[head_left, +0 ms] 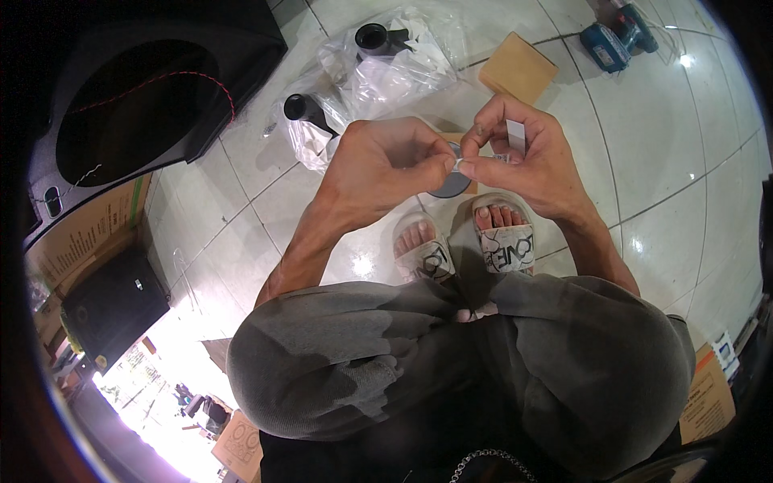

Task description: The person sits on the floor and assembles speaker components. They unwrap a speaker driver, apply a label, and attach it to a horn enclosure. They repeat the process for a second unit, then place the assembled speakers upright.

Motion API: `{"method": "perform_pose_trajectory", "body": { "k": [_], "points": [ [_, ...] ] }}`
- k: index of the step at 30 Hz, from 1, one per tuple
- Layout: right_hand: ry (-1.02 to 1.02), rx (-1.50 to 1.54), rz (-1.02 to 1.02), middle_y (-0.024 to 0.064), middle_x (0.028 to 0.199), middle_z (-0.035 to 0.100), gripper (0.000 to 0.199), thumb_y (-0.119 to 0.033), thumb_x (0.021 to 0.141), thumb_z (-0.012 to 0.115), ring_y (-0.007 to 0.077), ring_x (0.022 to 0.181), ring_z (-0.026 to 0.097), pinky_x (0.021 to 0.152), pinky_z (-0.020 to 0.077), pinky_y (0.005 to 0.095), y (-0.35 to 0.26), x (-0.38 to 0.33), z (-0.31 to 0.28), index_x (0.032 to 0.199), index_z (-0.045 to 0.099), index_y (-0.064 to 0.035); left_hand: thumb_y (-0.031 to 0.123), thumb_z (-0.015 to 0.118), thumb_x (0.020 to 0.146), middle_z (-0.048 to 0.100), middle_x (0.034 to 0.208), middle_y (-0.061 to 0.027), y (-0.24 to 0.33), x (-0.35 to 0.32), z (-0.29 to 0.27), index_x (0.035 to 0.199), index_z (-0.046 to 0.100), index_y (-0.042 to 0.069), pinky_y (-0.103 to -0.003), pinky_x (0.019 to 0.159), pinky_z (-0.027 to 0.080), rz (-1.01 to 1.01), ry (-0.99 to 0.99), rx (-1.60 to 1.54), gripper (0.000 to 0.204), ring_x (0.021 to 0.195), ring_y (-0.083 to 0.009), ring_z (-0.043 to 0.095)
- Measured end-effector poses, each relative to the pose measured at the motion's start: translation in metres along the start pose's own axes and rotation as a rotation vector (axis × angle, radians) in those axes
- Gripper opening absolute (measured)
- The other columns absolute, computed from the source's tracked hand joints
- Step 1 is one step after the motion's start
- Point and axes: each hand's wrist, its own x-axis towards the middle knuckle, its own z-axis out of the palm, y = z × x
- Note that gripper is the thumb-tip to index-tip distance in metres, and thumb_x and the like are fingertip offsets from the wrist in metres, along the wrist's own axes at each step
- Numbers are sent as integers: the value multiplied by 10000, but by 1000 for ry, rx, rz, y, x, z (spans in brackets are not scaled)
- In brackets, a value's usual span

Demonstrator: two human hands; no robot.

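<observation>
My left hand [382, 169] and my right hand [531, 161] meet in front of me, thumbs and forefingers pinched together. Between their fingertips is a small white piece [458, 164], too small to name. A flat white strip [516, 137] sticks up from the fingers of my right hand, apparently held there; whether it joins the small piece is hidden. Below the hands, on the floor, lies a dark grey round disc [451, 187], partly covered by my fingers. Some brown cardboard shows around the disc.
Two black tubes [372, 38] with flared mouths lie in clear plastic wrapping [386, 80] ahead. Nearby are a small brown box [519, 68] and a teal power drill [608, 46]. A large black speaker cabinet [250, 48] with red wire stands left. My sandalled feet are below my hands.
</observation>
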Motion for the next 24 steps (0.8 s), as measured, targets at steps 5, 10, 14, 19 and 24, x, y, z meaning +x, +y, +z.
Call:
{"method": "perform_pose_trajectory", "body": {
  "k": [5,10,14,19,24],
  "points": [
    [-4,-23,-8,-26,850,640,160,-98,793,754,57,831,552,743,398,257,-1,0,0,901,636,-81,99,688,870,666,775,-26,0,1,2,923,700,-50,-243,656,492,24,7,54,158,740,-72,593],
    [-9,-37,28,-22,839,644,164,-107,788,757,58,825,554,748,396,260,-2,-1,-1,897,638,-81,106,667,887,661,765,-29,-1,2,5,929,692,-53,-241,646,486,35,12,75,167,730,-73,585],
    [-13,-68,16,-18,834,647,173,-118,784,763,61,823,563,757,395,258,-1,0,0,896,638,-75,63,685,845,658,766,-38,0,2,4,923,704,-29,-249,623,488,7,3,71,123,690,-78,579],
    [-28,-30,14,-16,843,653,171,-108,789,764,65,838,578,782,405,264,0,1,0,905,643,-72,59,675,857,654,752,-45,1,0,3,935,703,-36,-236,602,484,-5,6,65,126,663,-78,578],
    [-26,-7,23,-15,845,654,176,-102,790,769,65,841,581,794,408,270,-1,0,0,911,645,-69,72,678,870,654,740,-56,-1,-1,2,941,705,-35,-248,594,500,-8,-3,28,132,642,-92,590]
  ]
}}
